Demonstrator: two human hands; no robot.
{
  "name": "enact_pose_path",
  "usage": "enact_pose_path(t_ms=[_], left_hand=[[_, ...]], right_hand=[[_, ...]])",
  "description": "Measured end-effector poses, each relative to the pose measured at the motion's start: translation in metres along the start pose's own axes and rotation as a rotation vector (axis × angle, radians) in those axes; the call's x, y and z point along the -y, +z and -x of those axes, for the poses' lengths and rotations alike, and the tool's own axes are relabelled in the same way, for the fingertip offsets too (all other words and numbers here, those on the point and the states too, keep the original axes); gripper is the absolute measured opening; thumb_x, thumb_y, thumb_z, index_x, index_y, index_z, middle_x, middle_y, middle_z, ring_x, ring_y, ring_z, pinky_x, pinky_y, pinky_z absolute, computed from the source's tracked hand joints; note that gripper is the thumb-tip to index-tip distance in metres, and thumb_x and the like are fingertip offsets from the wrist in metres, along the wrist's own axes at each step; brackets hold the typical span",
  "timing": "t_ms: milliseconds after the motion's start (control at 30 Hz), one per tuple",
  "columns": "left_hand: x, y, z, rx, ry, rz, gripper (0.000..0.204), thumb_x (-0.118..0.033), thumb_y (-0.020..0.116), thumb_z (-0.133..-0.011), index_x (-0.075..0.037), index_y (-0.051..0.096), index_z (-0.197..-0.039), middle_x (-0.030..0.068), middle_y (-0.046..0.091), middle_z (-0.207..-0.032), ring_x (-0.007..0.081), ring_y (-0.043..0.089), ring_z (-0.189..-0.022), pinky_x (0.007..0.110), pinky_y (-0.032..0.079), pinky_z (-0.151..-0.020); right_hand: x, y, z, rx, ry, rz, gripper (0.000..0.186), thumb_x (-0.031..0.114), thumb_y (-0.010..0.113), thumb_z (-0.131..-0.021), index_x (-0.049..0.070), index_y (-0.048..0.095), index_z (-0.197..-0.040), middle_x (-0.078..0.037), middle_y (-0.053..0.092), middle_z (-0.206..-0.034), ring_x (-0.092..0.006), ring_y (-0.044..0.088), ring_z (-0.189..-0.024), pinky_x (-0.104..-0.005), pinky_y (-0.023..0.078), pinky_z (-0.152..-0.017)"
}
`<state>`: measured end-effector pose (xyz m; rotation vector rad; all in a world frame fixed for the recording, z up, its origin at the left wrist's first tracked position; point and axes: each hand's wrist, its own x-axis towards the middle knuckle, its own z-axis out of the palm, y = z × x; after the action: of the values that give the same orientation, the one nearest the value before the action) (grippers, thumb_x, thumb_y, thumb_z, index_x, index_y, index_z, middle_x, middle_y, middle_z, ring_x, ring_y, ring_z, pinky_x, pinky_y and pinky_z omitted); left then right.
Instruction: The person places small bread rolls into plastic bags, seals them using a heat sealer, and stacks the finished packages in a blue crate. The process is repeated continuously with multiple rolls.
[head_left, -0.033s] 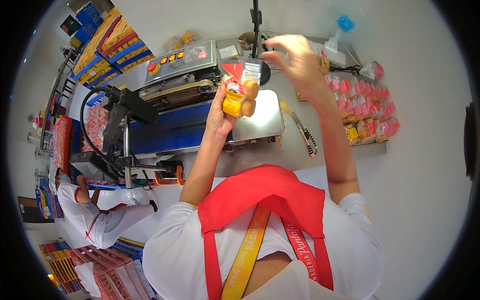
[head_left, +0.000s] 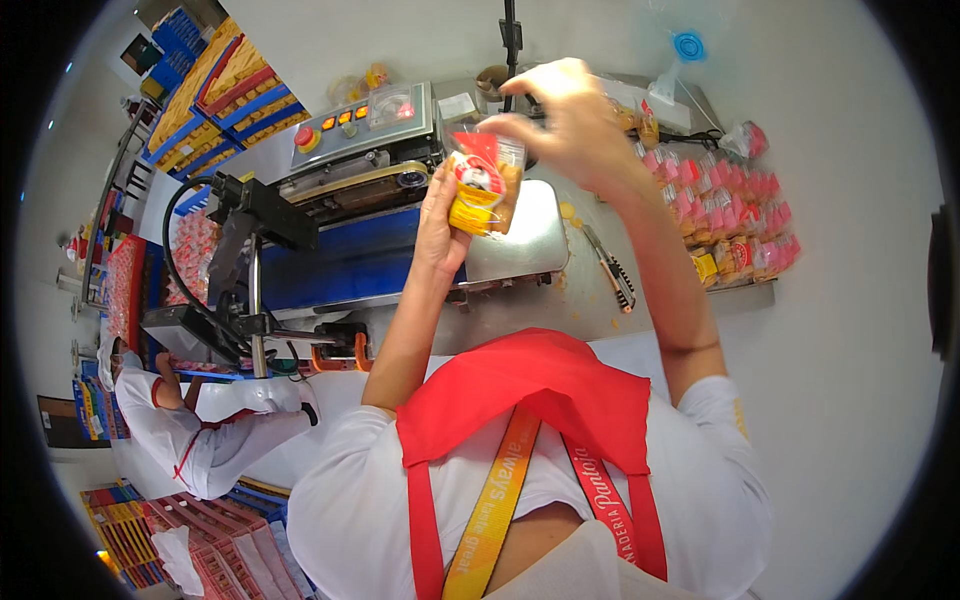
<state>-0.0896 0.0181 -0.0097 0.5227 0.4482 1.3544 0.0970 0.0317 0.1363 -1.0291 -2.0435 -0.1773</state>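
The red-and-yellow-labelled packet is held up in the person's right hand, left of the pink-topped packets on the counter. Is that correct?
Wrong hand: the head view shows the left hand holding up the labelled packet, left of the pink-topped packets on the counter.

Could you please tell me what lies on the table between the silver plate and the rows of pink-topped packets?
In the head view, a dark-handled, knife-like tool and scattered yellowish crumbs lie there, with the right forearm in front.

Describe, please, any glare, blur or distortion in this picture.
In the head view, the right hand looks overexposed and blurred; glare whitens the metal plate; the bag has small glints; fisheye distortion warps the surroundings, and the corners are black.
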Motion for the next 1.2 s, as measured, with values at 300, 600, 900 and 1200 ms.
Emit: enact_pose_path(t_ms=[300,600,900,1200], left_hand=[[-0.022,0.001,0.015,0.110,0.380,-0.449,0.058,-0.005,0.065,-0.087,-0.004,0.037,-0.137,0.0091,0.051,-0.131,0.0165,0.049,-0.121,0.032,0.037,-0.104],[-0.031,-0.009,0.017,0.233,0.179,-0.434,0.058,-0.027,0.063,-0.092,-0.005,0.037,-0.139,0.0030,0.054,-0.128,0.0112,0.050,-0.117,0.030,0.037,-0.101],[-0.006,-0.031,0.000,0.130,0.384,-1.405,0.057,-0.018,0.063,-0.089,-0.001,0.040,-0.139,0.0180,0.052,-0.121,0.0289,0.051,-0.115,0.031,0.040,-0.097],[0.012,-0.001,0.011,-0.245,0.920,-1.520,0.032,-0.009,0.062,-0.089,0.000,0.061,-0.119,0.0153,0.056,-0.100,0.0244,0.057,-0.085,0.036,0.048,-0.075]], right_hand=[[0.014,0.046,-0.018,0.379,0.046,-0.378,0.022,0.026,0.065,-0.084,0.005,0.069,-0.086,-0.013,0.067,-0.071,-0.0243,0.065,-0.062,-0.0342,0.051,-0.061],[0.023,0.029,-0.014,-0.067,-0.060,-0.261,0.037,0.022,0.073,-0.079,0.006,0.059,-0.108,-0.010,0.067,-0.095,-0.0255,0.064,-0.089,-0.0379,0.050,-0.079],[-0.021,0.121,0.129,0.193,0.537,-0.649,0.059,0.008,0.063,-0.088,0.002,0.025,-0.132,-0.022,0.058,-0.119,-0.0317,0.061,-0.107,-0.0384,0.050,-0.088],[0.009,0.118,0.112,-0.199,0.304,-0.164,0.025,0.003,0.060,-0.086,-0.001,0.063,-0.111,-0.020,0.059,-0.111,-0.0285,0.059,-0.091,-0.0360,0.049,-0.080]])
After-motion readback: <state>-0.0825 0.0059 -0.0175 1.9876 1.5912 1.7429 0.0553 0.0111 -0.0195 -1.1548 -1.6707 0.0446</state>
